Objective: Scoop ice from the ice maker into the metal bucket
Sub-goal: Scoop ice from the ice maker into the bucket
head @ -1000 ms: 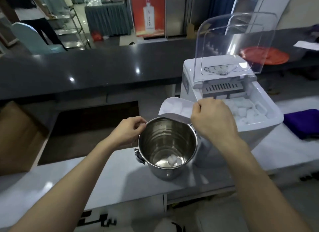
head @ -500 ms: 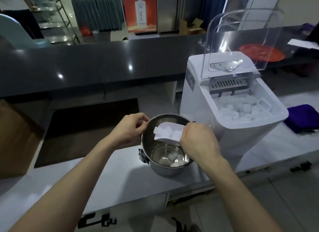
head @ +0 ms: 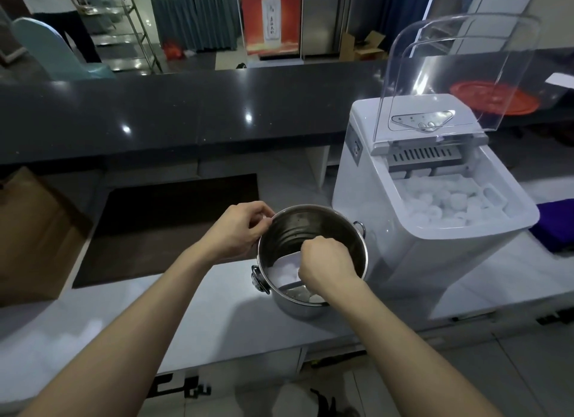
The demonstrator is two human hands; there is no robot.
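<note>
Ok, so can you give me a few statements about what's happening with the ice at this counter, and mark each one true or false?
1. The ice maker's clear lid is shut. False: it stands open, raised upright.
2. The left hand grips the metal bucket's rim. True.
3. The right hand holds a white scoop down inside the bucket. True.
4. The ice maker's bin is empty. False: it holds a heap of ice.

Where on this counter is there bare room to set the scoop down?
Widest patch: the white counter left of the metal bucket, in front of the dark panel. A narrower strip runs between the ice maker and the counter's front edge. Bucket and ice maker stand close; the left hand grips its rim, the right hand holds the scoop inside.
</note>
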